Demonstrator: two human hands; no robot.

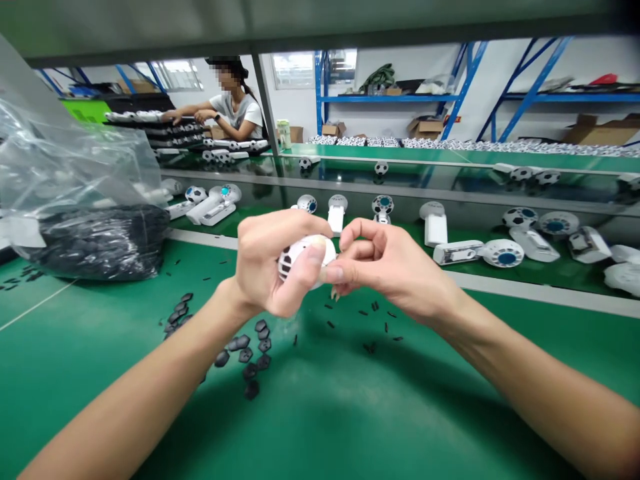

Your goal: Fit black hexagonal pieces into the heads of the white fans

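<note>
My left hand (273, 260) is wrapped round a small white ball-shaped piece (325, 248) with black soccer patches, its thumb pressed on the front. Close against the ball's right side is my right hand (373, 260), with thumb and forefinger pinched together. Whatever lies between those fingertips is too small to name. Below the hands, black pentagon pieces (250, 371) lie on the green table (320, 427), and thin black slivers (369, 348) are scattered further right.
A clear plastic bag (100, 243) of black pieces sits at the left. White units (435, 223) with round heads line the dark belt (345, 177) beyond the table. A person (237, 110) works behind it. A grey shelf (150, 27) hangs overhead.
</note>
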